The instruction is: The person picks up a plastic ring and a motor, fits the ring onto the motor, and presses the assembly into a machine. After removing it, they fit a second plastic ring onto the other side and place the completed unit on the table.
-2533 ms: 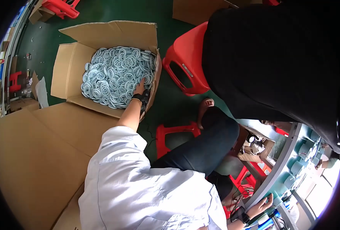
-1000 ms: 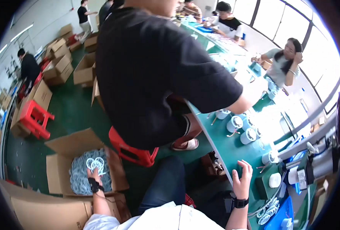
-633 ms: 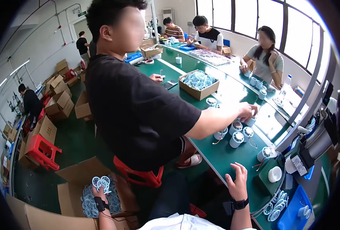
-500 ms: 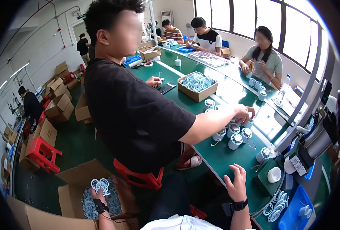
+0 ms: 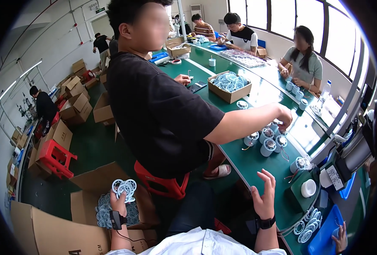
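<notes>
My left hand (image 5: 119,204) is closed on several pale blue plastic rings (image 5: 124,190) with spoked middles. It is above an open cardboard box (image 5: 83,207), in which many rings of the same kind (image 5: 104,211) lie heaped. By the near edge of the green table (image 5: 256,163), my right hand (image 5: 264,196) is raised with its fingers apart and nothing in it. A black band is on each of my wrists.
A person in a dark shirt (image 5: 163,114) at my front left reaches over pale blue motor units (image 5: 268,147). More rings (image 5: 309,225) lie by a blue tray (image 5: 327,233), where another person's hand (image 5: 341,239) shows. A red stool (image 5: 163,180) stands near the box.
My left hand has risen with the rings, higher over the box. My right hand stays raised, fingers still apart. Another person's hand has appeared at the blue tray.
</notes>
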### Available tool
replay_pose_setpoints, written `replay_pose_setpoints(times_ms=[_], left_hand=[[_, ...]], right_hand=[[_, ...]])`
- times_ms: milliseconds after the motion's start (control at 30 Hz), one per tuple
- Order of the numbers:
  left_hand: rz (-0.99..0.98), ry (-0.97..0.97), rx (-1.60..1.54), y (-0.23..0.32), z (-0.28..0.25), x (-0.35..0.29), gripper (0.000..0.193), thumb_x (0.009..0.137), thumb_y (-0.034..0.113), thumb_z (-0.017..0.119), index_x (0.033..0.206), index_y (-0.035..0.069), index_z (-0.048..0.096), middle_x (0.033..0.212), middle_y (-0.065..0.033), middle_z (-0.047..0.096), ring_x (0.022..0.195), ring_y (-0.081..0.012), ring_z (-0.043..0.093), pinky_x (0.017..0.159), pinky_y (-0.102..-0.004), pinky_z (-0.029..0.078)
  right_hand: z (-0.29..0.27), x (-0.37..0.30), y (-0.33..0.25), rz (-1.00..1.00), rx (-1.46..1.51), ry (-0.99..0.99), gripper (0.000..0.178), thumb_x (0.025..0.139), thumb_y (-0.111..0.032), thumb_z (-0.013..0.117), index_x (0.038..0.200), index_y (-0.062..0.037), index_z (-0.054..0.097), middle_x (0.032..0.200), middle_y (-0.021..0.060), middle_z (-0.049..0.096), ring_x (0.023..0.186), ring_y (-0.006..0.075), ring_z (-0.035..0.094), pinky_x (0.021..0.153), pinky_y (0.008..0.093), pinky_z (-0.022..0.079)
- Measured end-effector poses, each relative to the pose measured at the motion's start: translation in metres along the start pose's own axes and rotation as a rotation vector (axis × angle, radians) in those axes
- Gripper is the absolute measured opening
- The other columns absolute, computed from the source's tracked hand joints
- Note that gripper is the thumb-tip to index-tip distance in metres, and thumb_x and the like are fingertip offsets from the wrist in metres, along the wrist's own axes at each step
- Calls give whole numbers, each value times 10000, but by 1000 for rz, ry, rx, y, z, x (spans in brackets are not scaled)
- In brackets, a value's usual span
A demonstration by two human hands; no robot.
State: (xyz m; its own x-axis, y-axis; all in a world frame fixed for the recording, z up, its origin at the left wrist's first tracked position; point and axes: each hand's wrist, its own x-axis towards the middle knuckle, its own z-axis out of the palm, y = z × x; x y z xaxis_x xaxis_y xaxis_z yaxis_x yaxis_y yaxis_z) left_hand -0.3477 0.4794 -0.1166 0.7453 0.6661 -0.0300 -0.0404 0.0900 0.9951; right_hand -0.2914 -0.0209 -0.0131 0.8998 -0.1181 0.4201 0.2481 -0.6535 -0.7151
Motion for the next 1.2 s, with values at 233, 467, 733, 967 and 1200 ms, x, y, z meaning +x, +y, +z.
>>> replay_pose_setpoints(times_ms=[233, 467, 733, 967, 1200], left_hand=[[31, -533, -91, 71, 104, -58, 391, 860, -53, 578, 1228, 69, 524, 1121, -78, 638, 988, -189, 658, 779, -318, 573], [-35, -1352, -119, 117, 278, -138, 322, 890, -12, 629, 1183, 76, 530, 1109, -30, 616, 1024, -93, 599, 886, -273, 514], [-38, -2038, 64, 124, 436, -313, 396, 897, 105, 690, 1254, 42, 530, 1107, -22, 618, 949, -82, 595, 785, -236, 519], [73, -2204, 301, 78, 499, -397, 488, 876, 215, 733, 1274, 26, 524, 1164, -84, 589, 948, -152, 616, 812, -283, 539], [1076, -1870, 208, 75, 511, -409, 556, 847, 327, 747, 1285, 43, 552, 1290, -191, 542, 1171, -342, 566, 976, -412, 487]], right_hand=[[2, -18, -51, -224, 394, -285, 537, 839, -58, 682, 1343, -47, 501, 1443, 175, 405, 1334, 330, 407, 1117, 412, 325], [-35, -45, -38, -294, 361, 12, 706, 902, -152, 686, 1499, -64, 322, 1564, 191, 209, 1446, 325, 266, 1154, 435, 276], [-132, -115, 23, -79, 275, 659, 620, 944, -181, 619, 1485, -51, 346, 1548, 222, 239, 1415, 352, 305, 1127, 436, 298], [-183, -163, 65, 338, -98, 787, 577, 953, -167, 573, 1474, -23, 371, 1544, 219, 276, 1427, 349, 299, 1159, 431, 259], [-194, -171, 72, 371, -92, 791, 549, 958, -142, 547, 1466, -2, 393, 1556, 177, 324, 1447, 297, 306, 1191, 413, 214]])
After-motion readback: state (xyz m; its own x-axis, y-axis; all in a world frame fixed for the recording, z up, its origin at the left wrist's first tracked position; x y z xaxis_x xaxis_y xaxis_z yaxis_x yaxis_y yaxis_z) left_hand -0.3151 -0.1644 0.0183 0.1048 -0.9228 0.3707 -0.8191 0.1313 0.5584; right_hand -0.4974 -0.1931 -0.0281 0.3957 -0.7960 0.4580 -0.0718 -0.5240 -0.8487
